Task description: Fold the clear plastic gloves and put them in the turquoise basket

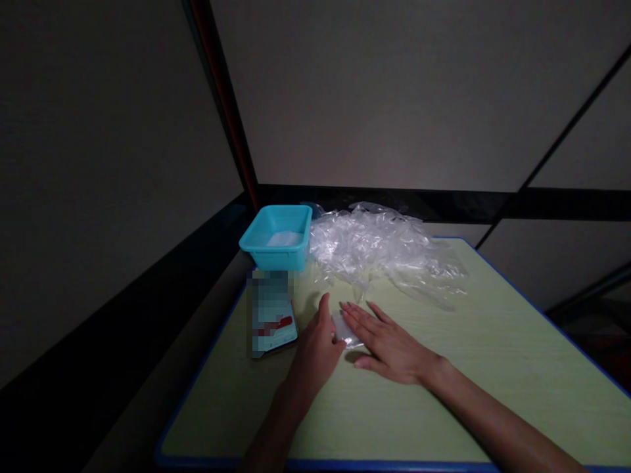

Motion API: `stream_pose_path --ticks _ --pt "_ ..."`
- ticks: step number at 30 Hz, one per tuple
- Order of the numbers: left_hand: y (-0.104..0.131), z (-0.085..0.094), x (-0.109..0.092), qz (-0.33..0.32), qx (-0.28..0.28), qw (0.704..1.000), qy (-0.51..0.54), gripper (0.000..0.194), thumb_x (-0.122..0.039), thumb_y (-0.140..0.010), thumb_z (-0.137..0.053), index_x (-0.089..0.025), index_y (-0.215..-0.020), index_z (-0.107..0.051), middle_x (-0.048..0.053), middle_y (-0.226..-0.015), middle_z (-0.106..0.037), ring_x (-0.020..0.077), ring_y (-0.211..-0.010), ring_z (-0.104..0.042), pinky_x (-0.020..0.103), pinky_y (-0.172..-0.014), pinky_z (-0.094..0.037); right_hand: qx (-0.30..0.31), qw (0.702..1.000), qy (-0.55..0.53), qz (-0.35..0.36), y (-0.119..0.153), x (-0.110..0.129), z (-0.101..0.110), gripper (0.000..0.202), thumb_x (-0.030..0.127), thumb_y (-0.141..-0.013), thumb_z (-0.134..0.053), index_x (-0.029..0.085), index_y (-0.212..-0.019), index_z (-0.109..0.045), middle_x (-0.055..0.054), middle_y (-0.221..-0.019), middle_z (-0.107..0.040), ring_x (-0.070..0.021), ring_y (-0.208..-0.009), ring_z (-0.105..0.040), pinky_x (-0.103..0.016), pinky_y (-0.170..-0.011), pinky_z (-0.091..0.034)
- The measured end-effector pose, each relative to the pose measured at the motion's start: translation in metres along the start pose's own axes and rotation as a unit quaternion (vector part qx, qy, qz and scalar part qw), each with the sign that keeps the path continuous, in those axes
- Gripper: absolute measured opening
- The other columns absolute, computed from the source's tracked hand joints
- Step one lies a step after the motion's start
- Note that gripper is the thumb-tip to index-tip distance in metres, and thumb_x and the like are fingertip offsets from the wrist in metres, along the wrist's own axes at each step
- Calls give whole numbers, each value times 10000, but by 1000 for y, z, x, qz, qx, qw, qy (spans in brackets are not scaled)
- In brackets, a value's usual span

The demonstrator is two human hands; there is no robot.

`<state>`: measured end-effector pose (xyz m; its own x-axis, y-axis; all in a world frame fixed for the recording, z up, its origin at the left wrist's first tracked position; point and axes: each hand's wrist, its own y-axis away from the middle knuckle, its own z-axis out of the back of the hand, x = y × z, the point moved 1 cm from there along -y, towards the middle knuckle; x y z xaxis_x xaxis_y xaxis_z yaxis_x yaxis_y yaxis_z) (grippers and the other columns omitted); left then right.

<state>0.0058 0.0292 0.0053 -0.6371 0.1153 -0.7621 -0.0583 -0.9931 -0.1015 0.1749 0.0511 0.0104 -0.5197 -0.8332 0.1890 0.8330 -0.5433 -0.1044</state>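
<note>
A small, flat clear plastic packet (347, 330) with something whitish in it lies on the table between my hands. My right hand (394, 345) rests flat on its right part, fingers stretched out and thumb apart. At the packet's left edge is my left hand (315, 345), turned on its side. Its index finger points away from me and its thumb reaches toward the packet's near corner. The other left fingers are mostly hidden, and whether they touch the packet is unclear.
Left of my hands lies a phone (276, 332), its screen partly pixelated. Behind it stands a turquoise plastic basket (283, 259) with white material inside. A crumpled heap of clear plastic bags (374, 243) covers the table's back. The pale green table (493, 355) has a blue edge; walls rise behind and left.
</note>
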Motion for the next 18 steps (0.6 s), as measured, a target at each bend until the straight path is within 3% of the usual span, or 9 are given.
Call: stream_pose_path --ticks 5,12,18 --pt "-1 2 -5 17 14 1000 -21 822 -14 -658 -516 -154 -1371 -132 34 -931 -562 159 -835 -598 296 -780 -477 -21 1000 5 5 3 -2 3 735 547 -883 -346 86 -1421 -154 -179 -1456 -193 -249 -1346 -173 -493 -1090 -131" --pt "-3 8 -17 39 41 997 -56 783 10 -678 -499 -63 -1380 -162 95 -945 -588 212 -930 -570 317 -805 -453 9 1000 13 23 6 6 3 811 610 -856 -326 79 -1428 -104 -182 -1465 -121 -257 -1353 -115 -486 -1098 -101" --pt "-4 8 -16 51 55 994 -74 789 3 -670 -498 -67 -1378 -156 74 -905 -590 197 -844 -586 300 -741 -470 17 1000 16 16 6 5 -1 804 610 -858 -318 75 -1425 -120 -191 -1457 -152 -255 -1349 -140 -484 -1099 -97"
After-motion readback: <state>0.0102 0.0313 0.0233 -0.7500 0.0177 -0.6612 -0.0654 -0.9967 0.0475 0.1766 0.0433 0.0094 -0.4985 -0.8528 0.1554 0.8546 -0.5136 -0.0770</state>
